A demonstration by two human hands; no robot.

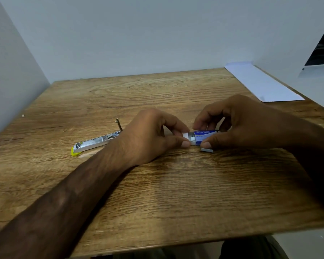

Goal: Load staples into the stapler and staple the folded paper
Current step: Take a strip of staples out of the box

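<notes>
My right hand (238, 124) pinched the small blue cardboard staple box (204, 136) steady while my left hand (153, 135) gripped its white inner tray (187, 136) at nine o'clock, to reach staples.

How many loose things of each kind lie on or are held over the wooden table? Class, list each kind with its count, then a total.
Stapler, opened: 1
Staple box, blue and white, held by both hands: 1
Staple strip beside the box: 1
Loose single staple: 1
Folded paper: 1
Total: 5

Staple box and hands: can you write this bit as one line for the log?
step: opening staple box | left hand: pulls white tray | right hand: holds sleeve | staple strip: on table | stapler: open, unloaded | folded paper: untouched
</notes>
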